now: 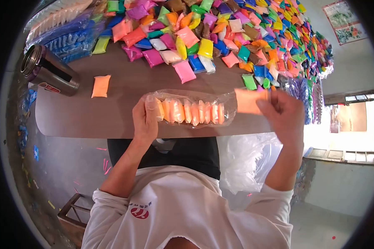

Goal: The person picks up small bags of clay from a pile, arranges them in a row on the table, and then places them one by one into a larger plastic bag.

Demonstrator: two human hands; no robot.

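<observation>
A long clear plastic bag (pixel 191 113) holds a row of several orange packets standing side by side. My left hand (pixel 146 118) grips its left end, with the thumb on top. At the bag's right end, my right hand (pixel 283 112) pinches a flat orange packet (pixel 249 101) between thumb and fingers. This packet is beside the bag's right end; whether the two touch is hard to tell. Another orange packet (pixel 100 86) lies alone on the brown table (pixel 83 118), left of my left hand.
A large heap of small coloured packets (pixel 237 33) covers the table's far side. A metal cup (pixel 50 70) lies tilted at the left, near filled clear bags (pixel 70 37). Clear plastic bags (pixel 247 162) hang below the table's front edge. A wooden stool (pixel 72 211) stands lower left.
</observation>
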